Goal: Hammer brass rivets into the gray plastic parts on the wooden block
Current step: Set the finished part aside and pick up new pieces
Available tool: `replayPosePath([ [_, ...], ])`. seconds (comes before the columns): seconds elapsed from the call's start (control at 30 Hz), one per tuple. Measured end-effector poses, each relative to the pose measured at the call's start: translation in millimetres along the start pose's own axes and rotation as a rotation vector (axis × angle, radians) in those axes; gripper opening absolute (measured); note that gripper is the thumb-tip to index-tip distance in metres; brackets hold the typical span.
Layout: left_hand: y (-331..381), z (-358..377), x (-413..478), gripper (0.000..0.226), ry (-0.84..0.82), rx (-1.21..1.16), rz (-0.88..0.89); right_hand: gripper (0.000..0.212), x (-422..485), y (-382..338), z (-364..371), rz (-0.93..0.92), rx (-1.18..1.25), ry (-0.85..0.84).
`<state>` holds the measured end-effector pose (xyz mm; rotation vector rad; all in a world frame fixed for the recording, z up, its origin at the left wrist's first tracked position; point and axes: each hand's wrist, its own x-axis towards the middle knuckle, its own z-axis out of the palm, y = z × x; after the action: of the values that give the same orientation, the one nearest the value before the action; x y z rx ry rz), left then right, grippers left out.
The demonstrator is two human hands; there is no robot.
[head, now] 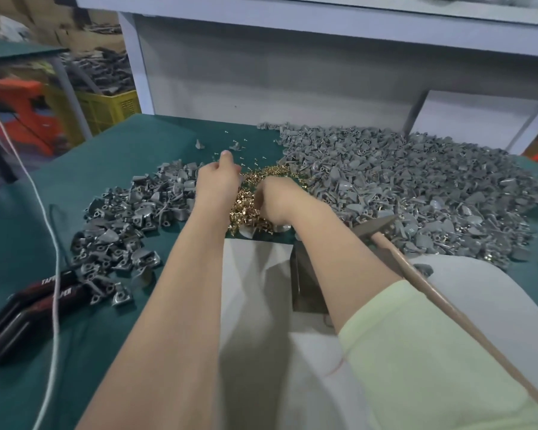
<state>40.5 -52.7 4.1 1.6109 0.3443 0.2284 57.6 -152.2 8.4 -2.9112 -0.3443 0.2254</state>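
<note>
Left hand (218,181) and right hand (277,198) dig into the brass rivets (244,207) at mid worktop (106,169). Contents of each grip: cannot tell. Hammer (376,226) lies unheld. Gray plastic parts (416,187) are heaped at right, wooden block (305,274) at near edge. Judged: much left.

Green table (106,162), heaped gray plastic parts (416,187), brass rivets (246,207) between heaps

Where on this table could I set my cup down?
Bare green table shows at the far left, behind the left pile, and in front of that pile, between cord and left arm. Crowded: the middle, where left hand and right hand reach into the rivets, and the right side, under the big pile and hammer.
</note>
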Motion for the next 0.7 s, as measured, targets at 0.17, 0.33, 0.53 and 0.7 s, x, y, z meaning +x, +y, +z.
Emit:
replayPosePath([
  [0.17, -2, 5, -16, 0.019, 0.021, -0.046, 0.004, 0.036, -6, -8, 11, -0.019, -0.034, -0.027],
  [0.33, -5, 4, -25, 0.024, 0.016, -0.008, 0.024, 0.014, -5, -9, 25, 0.005, -0.070, 0.092],
  [0.53, 2, 2, -35, 0.019, 0.034, 0.003, 0.061, 0.016, -6, -6, 15, 0.058, 0.059, 0.187],
  [0.7, 9, 9, -51, 0.017, -0.084, 0.096, 0.204, 0.012, -48, 21, -32, 0.003, 0.590, 0.344],
])
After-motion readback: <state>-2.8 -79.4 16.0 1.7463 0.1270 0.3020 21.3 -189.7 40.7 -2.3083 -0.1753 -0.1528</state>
